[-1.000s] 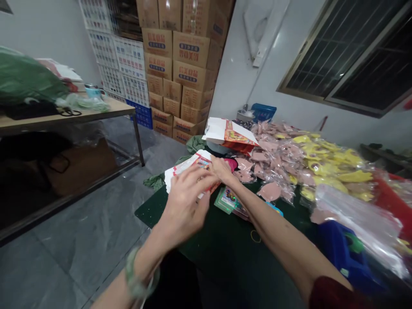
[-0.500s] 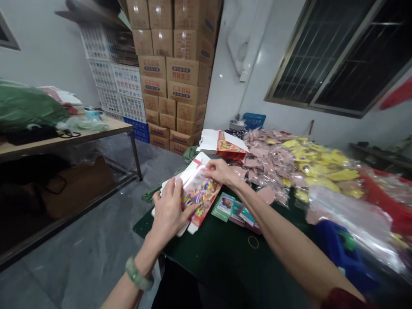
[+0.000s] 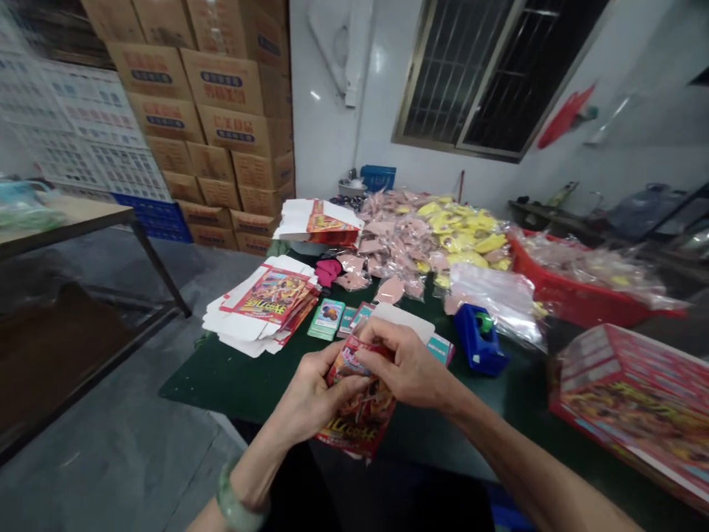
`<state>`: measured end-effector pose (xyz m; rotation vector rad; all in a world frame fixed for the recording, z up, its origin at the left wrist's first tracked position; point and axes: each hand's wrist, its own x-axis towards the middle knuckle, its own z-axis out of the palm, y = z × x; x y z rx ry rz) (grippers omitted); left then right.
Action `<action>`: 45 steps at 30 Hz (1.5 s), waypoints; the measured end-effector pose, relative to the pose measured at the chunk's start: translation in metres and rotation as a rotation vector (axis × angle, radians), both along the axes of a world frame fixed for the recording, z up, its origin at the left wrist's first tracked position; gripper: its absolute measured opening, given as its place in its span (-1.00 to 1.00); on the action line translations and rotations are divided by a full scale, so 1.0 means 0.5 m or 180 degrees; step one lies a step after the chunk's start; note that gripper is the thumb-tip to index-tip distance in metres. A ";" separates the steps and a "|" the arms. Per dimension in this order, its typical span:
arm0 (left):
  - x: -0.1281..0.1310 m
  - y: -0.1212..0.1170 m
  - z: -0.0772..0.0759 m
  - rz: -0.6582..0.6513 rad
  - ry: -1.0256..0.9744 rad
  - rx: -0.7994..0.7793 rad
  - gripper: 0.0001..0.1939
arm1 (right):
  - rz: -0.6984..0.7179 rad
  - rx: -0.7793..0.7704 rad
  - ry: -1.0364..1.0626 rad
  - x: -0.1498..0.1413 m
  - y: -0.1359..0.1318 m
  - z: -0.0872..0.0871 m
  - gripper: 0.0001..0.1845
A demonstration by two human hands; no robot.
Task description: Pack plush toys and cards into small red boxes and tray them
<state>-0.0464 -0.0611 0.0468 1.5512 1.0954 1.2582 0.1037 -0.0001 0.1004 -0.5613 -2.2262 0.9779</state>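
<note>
- Left hand [image 3: 313,388] and right hand [image 3: 410,362] are gripping the red printed carton [image 3: 360,425] — left along its left side, right at its upper right.
- Green-topped table [image 3: 233,377] is lying beneath, the hands holding the carton over its near edge.
- Carton's long axis is running away from the body, far end leaning right.
- White flap [image 3: 407,324] is sticking out just beyond the right hand, the nearer one.

Left of the fingers [image 3: 350,386], bare bench [image 3: 221,384] leaves a way through, bounded farther off by stacked cartons [image 3: 271,295]. Beyond the fingers, cards [image 3: 326,319] and then a heap of bagged pieces [image 3: 396,236] block passage. To their right stands a tape dispenser [image 3: 479,340], with a bare lane between it and the big box [image 3: 636,414].
</note>
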 end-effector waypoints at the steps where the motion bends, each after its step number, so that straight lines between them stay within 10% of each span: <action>1: 0.010 0.000 0.008 -0.0261 -0.0340 -0.0219 -0.72 | -0.0065 0.0160 -0.0044 0.010 -0.006 0.004 -0.84; 7: 0.069 0.037 -0.011 0.0498 -0.1334 -0.0222 -0.76 | -0.1547 0.2118 0.0735 0.068 -0.023 -0.003 -0.79; 11: 0.085 0.079 -0.059 0.1182 -0.1021 0.0290 -0.66 | -0.2363 0.1636 0.1141 0.116 -0.004 -0.051 -0.71; 15: 0.088 0.107 -0.095 0.1047 -0.0746 0.0386 -0.68 | -0.1945 0.0412 0.1116 0.128 0.038 -0.130 -0.68; 19: 0.087 0.111 -0.105 0.0970 -0.0564 0.0465 -0.66 | -0.1730 0.0377 0.1398 0.119 0.057 -0.166 -0.60; 24: 0.083 0.097 -0.122 0.1234 -0.0165 0.0952 -0.24 | -0.1691 0.1580 0.0931 0.128 0.040 -0.151 -0.68; 28: 0.082 0.086 -0.119 0.1440 0.0210 0.1438 -0.37 | -0.1664 0.1893 0.0787 0.136 0.030 -0.133 -0.77; 34: 0.101 0.090 -0.072 0.1592 0.0048 0.1456 -0.88 | -0.1901 0.1183 0.0852 0.133 0.018 -0.144 -0.81; 45: 0.125 0.106 -0.042 0.0766 -0.1395 0.0661 -0.81 | -0.1271 -0.0375 0.1037 0.158 0.024 -0.112 -0.86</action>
